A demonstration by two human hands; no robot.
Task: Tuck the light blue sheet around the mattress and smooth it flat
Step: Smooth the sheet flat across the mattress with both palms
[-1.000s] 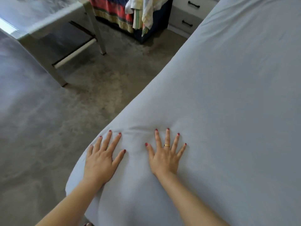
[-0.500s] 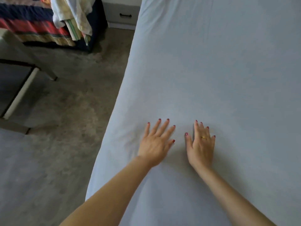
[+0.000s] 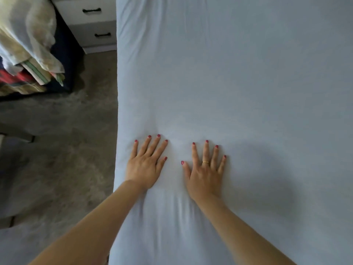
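Observation:
The light blue sheet (image 3: 238,83) covers the whole mattress top and wraps down over its left edge. My left hand (image 3: 146,165) lies flat on the sheet close to that left edge, palm down, fingers spread. My right hand (image 3: 206,173) lies flat beside it, a hand's width to the right, fingers spread, a gold ring on one finger. Small creases run in the sheet between and below my wrists. Neither hand holds any cloth.
Grey carpet (image 3: 57,159) runs along the bed's left side. A white drawer unit (image 3: 91,23) stands at the head end by the mattress. A pile of folded cloths and a striped blanket (image 3: 28,54) sits at the far left.
My view has swung so the mattress edge now runs straight up the frame. Both hands have slid forward along the sheet near the left edge and stay flat; the desk has left the view.

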